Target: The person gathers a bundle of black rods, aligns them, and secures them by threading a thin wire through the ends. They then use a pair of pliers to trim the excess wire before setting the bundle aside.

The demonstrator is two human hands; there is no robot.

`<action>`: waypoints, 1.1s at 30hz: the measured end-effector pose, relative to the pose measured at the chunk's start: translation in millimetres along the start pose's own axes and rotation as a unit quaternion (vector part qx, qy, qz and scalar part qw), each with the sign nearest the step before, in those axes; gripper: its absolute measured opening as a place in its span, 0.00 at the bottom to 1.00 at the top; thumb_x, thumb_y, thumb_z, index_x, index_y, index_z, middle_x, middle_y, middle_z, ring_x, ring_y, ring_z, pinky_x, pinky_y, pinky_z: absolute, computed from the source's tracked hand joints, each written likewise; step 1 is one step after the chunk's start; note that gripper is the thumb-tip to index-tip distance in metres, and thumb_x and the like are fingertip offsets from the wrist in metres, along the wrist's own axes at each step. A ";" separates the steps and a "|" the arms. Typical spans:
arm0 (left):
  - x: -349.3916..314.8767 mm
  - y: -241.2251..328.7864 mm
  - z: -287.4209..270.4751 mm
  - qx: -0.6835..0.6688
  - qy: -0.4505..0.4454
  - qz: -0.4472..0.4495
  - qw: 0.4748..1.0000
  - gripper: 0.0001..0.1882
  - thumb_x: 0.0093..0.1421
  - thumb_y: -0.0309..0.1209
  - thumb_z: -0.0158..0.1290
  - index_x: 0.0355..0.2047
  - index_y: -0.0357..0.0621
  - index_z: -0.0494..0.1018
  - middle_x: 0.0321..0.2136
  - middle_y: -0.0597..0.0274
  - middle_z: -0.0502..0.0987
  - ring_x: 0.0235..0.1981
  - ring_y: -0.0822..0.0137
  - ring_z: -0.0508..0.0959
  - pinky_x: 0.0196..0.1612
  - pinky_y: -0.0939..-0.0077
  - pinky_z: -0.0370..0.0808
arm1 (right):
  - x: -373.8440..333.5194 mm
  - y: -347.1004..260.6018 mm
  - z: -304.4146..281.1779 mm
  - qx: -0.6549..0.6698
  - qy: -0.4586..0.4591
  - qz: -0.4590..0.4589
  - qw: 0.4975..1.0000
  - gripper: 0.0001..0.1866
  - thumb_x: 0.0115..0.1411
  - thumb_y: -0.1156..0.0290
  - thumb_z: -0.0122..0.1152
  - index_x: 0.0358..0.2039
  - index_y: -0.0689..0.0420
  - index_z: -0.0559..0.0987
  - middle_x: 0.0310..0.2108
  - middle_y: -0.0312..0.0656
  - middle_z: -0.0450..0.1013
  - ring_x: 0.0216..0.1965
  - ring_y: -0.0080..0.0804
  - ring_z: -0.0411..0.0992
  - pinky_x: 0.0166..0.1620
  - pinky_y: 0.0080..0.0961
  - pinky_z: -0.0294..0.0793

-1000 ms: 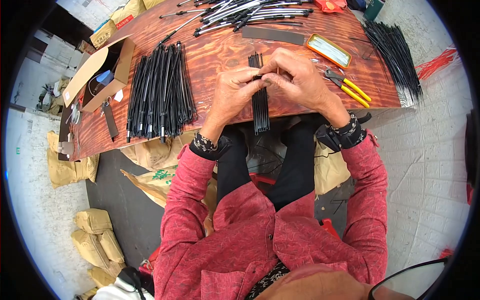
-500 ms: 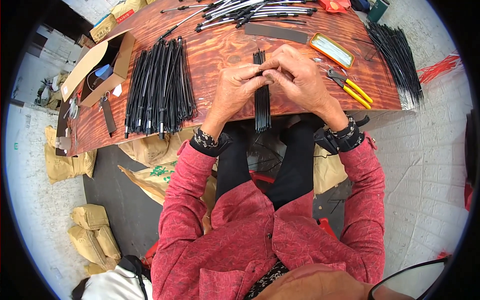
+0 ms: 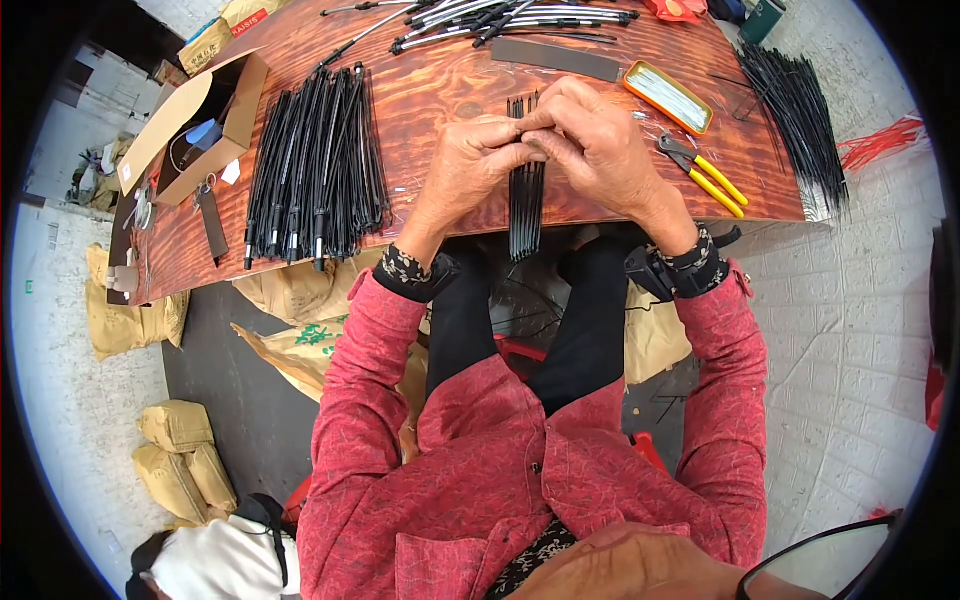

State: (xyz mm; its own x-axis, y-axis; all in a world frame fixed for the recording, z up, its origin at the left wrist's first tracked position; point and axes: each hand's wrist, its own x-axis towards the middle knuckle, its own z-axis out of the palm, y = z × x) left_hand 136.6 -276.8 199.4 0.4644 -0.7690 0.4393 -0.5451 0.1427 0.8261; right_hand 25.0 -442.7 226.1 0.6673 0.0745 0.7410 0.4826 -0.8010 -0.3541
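Observation:
A narrow bundle of thin black rods (image 3: 525,215) lies across the table's near edge, its lower end jutting out over my lap. Over its upper part, my left hand (image 3: 475,165) and my right hand (image 3: 598,145) meet, thumbs and fingertips pinched together. Whatever is between the fingertips is too small and covered to make out. The rods' upper tips show just beyond the fingers. Pliers with yellow handles (image 3: 715,188) lie to the right of my right hand.
Left on the wooden table (image 3: 430,100) are a thick pile of black rods (image 3: 315,170) and an open cardboard box (image 3: 240,125). An orange-rimmed tray (image 3: 668,97) holds thin pale pieces. Silver-and-black poles (image 3: 510,18) lie at the back; more black rods (image 3: 795,120) rest at the right edge.
The view has shifted slightly. Both hands stay pinched over the bundle, with the fingertips a little changed in position and the rod tips spread somewhat wider.

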 end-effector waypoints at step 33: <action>6.1 1.4 -2.9 0.054 -0.014 0.045 0.997 0.07 0.57 0.26 0.64 0.36 0.37 0.84 0.26 0.61 0.81 0.26 0.73 0.78 0.31 0.75 0.74 | 0.6 1.4 -8.2 -0.022 -0.027 0.010 0.999 0.07 0.55 0.80 0.66 0.36 0.61 0.80 0.32 0.42 0.73 0.32 0.38 0.75 0.34 0.30 0.74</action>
State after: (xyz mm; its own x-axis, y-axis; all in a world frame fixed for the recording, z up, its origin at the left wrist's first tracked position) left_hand 140.7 -279.5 204.2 0.3914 -0.7738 0.4980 -0.6561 0.1448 0.7407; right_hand 21.4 -448.6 230.7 0.7073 0.0893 0.7012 0.4435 -0.8285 -0.3419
